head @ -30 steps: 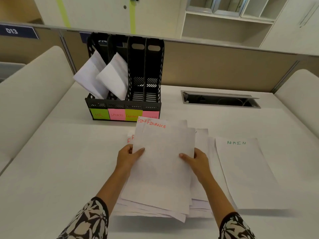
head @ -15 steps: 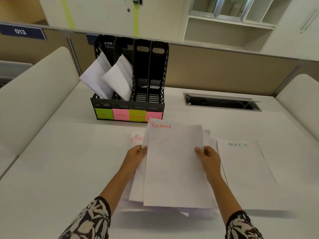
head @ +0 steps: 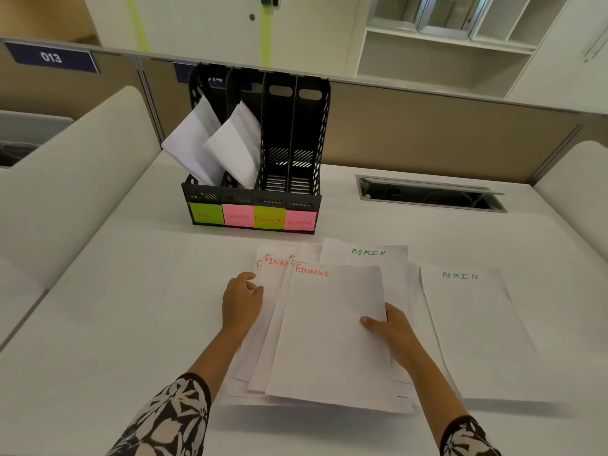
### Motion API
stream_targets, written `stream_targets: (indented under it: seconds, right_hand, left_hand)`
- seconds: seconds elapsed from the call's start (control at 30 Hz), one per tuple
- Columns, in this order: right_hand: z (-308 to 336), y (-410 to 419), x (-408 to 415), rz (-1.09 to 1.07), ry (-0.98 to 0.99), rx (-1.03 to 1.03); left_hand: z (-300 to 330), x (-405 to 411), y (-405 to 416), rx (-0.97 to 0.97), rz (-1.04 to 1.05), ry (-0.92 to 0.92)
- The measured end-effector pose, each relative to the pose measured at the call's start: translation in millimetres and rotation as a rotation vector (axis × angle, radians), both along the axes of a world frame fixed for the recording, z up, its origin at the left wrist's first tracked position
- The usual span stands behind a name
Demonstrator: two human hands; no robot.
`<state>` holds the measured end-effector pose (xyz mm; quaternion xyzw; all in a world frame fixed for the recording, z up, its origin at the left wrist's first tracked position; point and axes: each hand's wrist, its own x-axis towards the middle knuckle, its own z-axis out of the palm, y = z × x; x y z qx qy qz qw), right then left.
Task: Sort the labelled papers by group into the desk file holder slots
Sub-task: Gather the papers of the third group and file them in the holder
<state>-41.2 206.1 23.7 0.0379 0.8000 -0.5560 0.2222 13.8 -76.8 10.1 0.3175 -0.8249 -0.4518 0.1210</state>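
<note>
A black file holder [head: 253, 195] stands at the back of the desk with four slots tagged HR, SPORTS, FINANCE and ADMIN. White papers [head: 214, 143] lean out of the HR and SPORTS slots; the other two hold nothing. In front of me lies a fanned pile of FINANCE sheets [head: 329, 330]. My right hand [head: 391, 330] pinches the right edge of the top FINANCE sheet. My left hand [head: 241, 301] rests on the left edge of the lower FINANCE sheets. One ADMIN sheet [head: 368, 253] pokes out behind the pile, another ADMIN sheet [head: 473, 330] lies to the right.
A cable tray opening [head: 431, 194] is cut into the desk at the back right. Padded white dividers [head: 75, 179] flank the desk on both sides. A brown partition wall [head: 427, 136] runs behind the file holder.
The FINANCE sheets have come down from a raised position and fanned out on the pile. My left hand slid off to the left edge. An ADMIN sheet behind the pile is now uncovered.
</note>
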Motion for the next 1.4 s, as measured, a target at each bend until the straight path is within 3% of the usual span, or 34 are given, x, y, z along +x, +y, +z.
stream_targets:
  seconds: [0.1,0.3,0.43,0.77,0.93,1.07,1.17,1.3,1.4]
  right_hand:
    - [-2,-4,3,-0.016,-0.002,0.039]
    - [-1,-7,5,-0.018,-0.001,0.095]
    - [0,-7,7,-0.038,-0.007,0.111]
    - [-2,-7,4,-0.047,-0.012,0.122]
    - [-4,-8,3,-0.059,-0.02,0.138]
    - [-5,-7,3,-0.065,-0.023,0.14]
    - [-6,-6,3,-0.07,-0.025,0.134]
    - [-8,-6,3,-0.075,-0.025,0.117]
    - [-8,-7,2,-0.072,-0.022,0.108]
  left_hand:
    - [-3,-2,0,-0.037,-0.021,0.008]
    - [1,-24,-14,-0.344,-0.198,-0.092]
    - [1,-38,-30,-0.368,-0.25,-0.057]
    - [3,-40,-35,-0.13,-0.222,0.253]
    - [-1,-36,-37,0.188,-0.276,0.082]
    - [-4,-24,-38,0.623,-0.206,-0.002]
    - [-4,-13,-40,0.799,-0.165,-0.026]
    - [-8,-4,-37,0.725,-0.292,-0.147]
    - [-11,-4,-31,0.681,-0.229,-0.167]
